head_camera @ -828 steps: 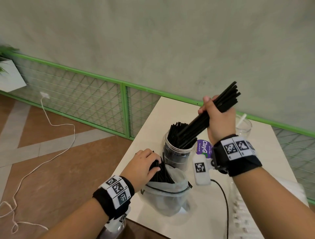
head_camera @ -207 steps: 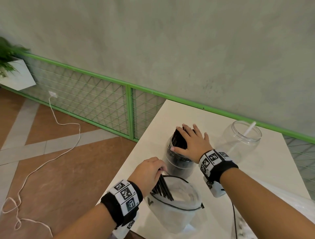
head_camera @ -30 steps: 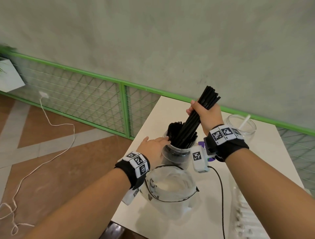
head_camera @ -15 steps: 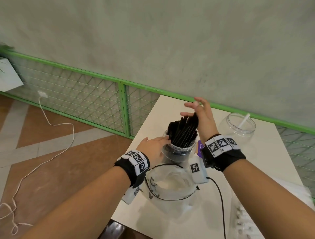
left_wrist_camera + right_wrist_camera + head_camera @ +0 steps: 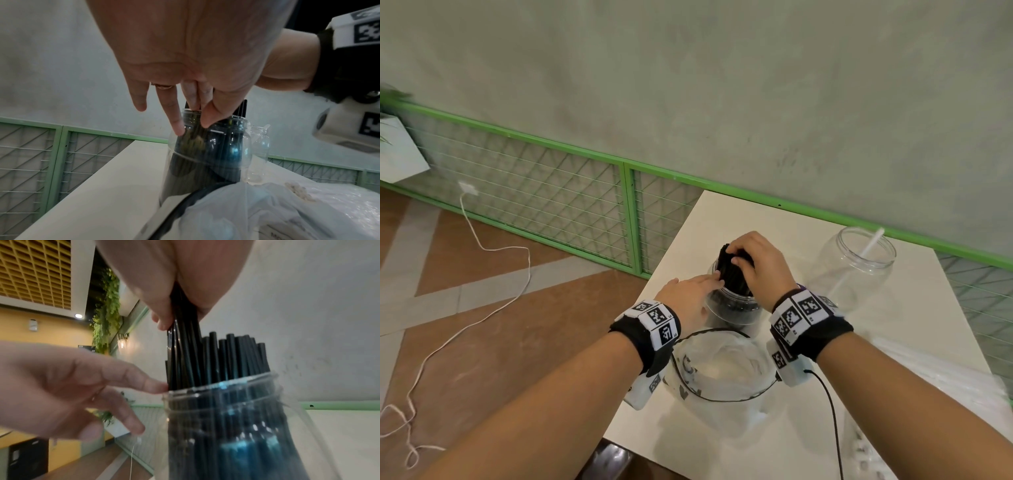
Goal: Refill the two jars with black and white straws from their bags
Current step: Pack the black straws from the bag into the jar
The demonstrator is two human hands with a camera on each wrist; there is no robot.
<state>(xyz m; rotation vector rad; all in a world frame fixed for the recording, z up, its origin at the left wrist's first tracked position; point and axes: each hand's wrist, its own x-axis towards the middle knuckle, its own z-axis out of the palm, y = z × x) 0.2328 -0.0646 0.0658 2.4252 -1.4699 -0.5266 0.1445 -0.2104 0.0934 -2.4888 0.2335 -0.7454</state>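
A clear jar (image 5: 732, 308) packed with black straws (image 5: 729, 270) stands on the white table (image 5: 722, 219). My right hand (image 5: 739, 258) is on top of the jar and pinches several black straws (image 5: 185, 321) by their upper ends. My left hand (image 5: 698, 287) lies against the jar's left side with straight fingers (image 5: 177, 125) touching the rim. An empty clear bag with a black drawstring (image 5: 722, 366) lies in front of the jar. A second clear jar (image 5: 856, 274) to the right holds one white straw (image 5: 866, 253). A plastic bag of white straws (image 5: 887, 431) lies at the near right.
A green wire fence (image 5: 626, 212) and a grey wall run behind the table. A white cord (image 5: 482, 246) trails over the tiled floor on the left. A black cable (image 5: 828, 407) runs from my right wrist camera across the table's front.
A second ago my right hand held a raised bundle of black straws over the jar. It let them drop in, then came down onto their tops and took hold. My left hand stayed at the jar.
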